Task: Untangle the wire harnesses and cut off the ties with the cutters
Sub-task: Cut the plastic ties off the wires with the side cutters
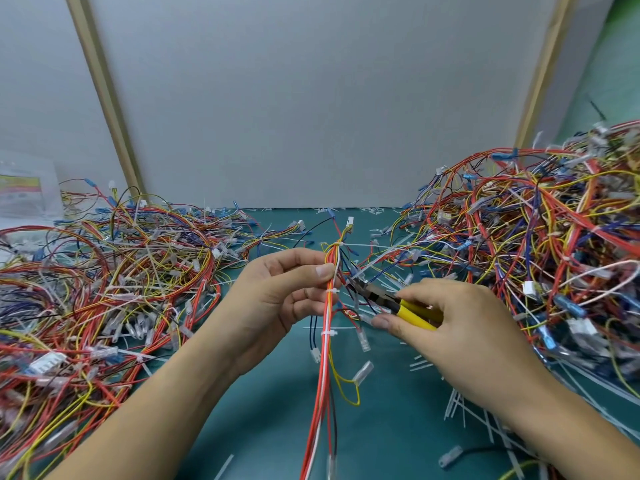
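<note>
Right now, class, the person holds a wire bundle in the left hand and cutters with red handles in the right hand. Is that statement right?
Not quite. The head view shows that the handles of the cutters are yellow, not red. The rest stands: the left hand holds the wire bundle, and the right hand grips the cutters.

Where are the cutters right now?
In the head view, just right of centre: the right hand grips the yellow-handled cutters, their dark nose pointing left at the wire harness that the left hand holds, close to its middle white tie.
</note>
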